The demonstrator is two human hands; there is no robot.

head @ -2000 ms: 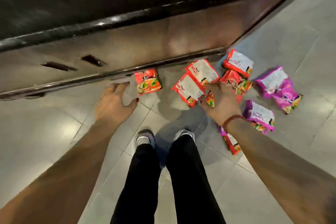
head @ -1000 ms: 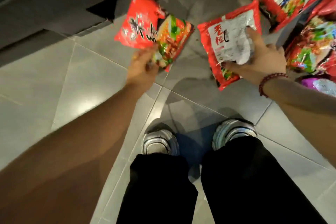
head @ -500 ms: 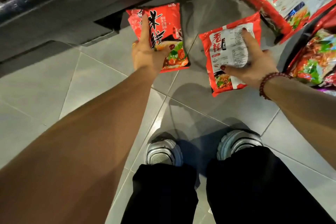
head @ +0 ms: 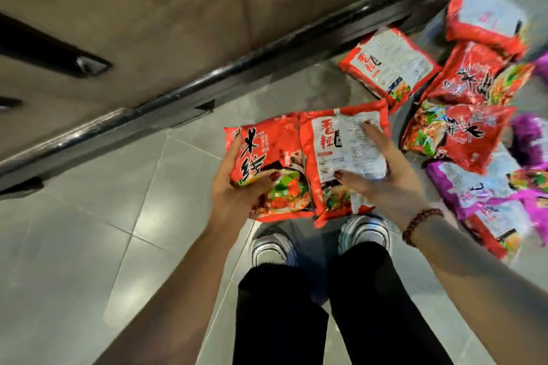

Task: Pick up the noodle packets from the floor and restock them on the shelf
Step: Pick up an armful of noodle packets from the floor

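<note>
Both grips are holding one packet each. The left grip (head: 234, 195) is wrapping its thumb over the printed front of a red noodle packet (head: 267, 154), with a fingertip showing at the packet's left edge. The right grip (head: 385, 184) is clasping a second red packet (head: 335, 157), with thumb and forefinger spreading across its white back label. These two held packets are touching side by side with their edges overlapping, and they are hanging above the grey tiled floor (head: 89, 216) just ahead of two silver shoes (head: 271, 252).

Four more red packets are lying on the floor to the right. One with its white back up (head: 388, 65) is sitting just beside the black rail (head: 207, 89) at the foot of the shelf (head: 148, 9). One is blurring at the top right (head: 480, 21), and two are showing their fronts (head: 474, 80) (head: 462, 133) and overlapping each other. At least two purple packets are lying beyond them, one near the right wrist (head: 480, 192) and one at the frame edge (head: 527, 139); blur is making the exact count unclear.

One red bead bracelet (head: 421, 225) is circling the right wrist, and two black trouser legs (head: 281, 314) are filling the bottom of the view
</note>
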